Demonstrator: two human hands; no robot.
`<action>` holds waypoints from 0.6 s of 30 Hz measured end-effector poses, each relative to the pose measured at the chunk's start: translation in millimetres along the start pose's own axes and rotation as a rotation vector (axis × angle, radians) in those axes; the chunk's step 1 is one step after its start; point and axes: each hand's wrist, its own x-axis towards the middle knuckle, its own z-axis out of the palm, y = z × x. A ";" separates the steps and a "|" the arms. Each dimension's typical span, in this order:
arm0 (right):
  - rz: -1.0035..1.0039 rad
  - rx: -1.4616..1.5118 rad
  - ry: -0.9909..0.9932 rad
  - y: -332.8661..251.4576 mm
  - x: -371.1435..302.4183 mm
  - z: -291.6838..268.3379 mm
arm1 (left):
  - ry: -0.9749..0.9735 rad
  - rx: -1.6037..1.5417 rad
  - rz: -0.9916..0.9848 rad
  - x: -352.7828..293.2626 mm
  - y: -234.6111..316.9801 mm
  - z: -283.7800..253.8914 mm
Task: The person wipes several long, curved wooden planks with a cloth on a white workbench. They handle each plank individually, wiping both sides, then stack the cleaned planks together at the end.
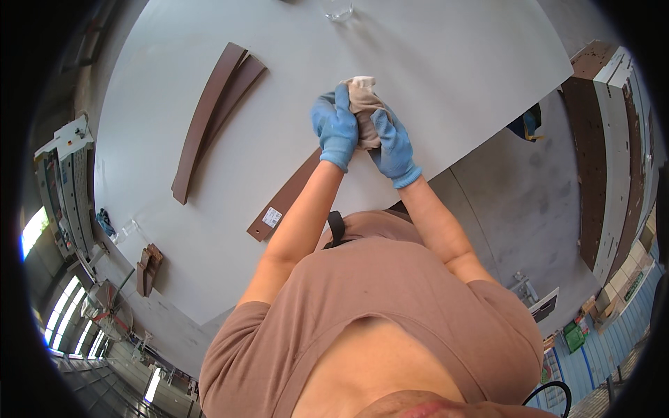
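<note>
Pale grey bench (453, 76) spreads wide before me, and beyond its right edge I see the grey floor (481, 191) and a stack of long boards (608, 150) in brown and whitish layers. One white label (272, 217) is stuck near the lower end of a single brown board (289, 195); it carries small dark printing, which is too small for me to read. Close to this label, the board has one small round hole. Its upper part passes behind my left forearm (305, 212).

For containers, I count one clear glass (338, 8) at the far edge of the view, cut by the border, so I cannot tell what is in it. One green crate (575, 336) stands far at the lower right; its content is also too small to tell.

Two more brown strips (219, 122) lie together at the left, one partly over the other. Some short brown pieces (148, 269) are at the lower left, but their number is not clear.

My left grip (336, 125) and my right grip (394, 146), both in blue gloves, are closed around one crumpled beige cloth (364, 101), which is between them, above the bench.
</note>
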 end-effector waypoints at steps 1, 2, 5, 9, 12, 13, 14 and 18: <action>0.005 0.008 0.023 1.3 2.2 -0.4 | 0.080 0.089 0.082 3.1 -3.1 3.8; 0.023 0.023 0.050 2.4 5.4 -1.3 | 0.162 0.152 0.197 8.5 -5.2 7.6; 0.025 0.168 0.163 -0.9 18.0 -10.8 | 0.204 0.126 0.332 35.6 -1.4 18.3; -0.043 0.170 0.331 -22.3 31.5 -34.9 | 0.223 0.020 0.526 93.4 28.3 24.7; -0.082 0.132 0.410 -39.7 36.1 -51.8 | 0.241 -0.011 0.736 147.4 61.3 36.1; -0.095 0.114 0.445 -44.5 37.2 -56.3 | 0.214 -0.045 0.802 164.1 71.0 38.5; -0.111 0.113 0.427 -48.2 38.2 -59.5 | 0.183 -0.076 0.864 176.5 78.0 40.0; -0.111 0.102 0.398 -56.9 45.2 -68.0 | -0.077 -0.236 0.673 200.9 101.2 46.6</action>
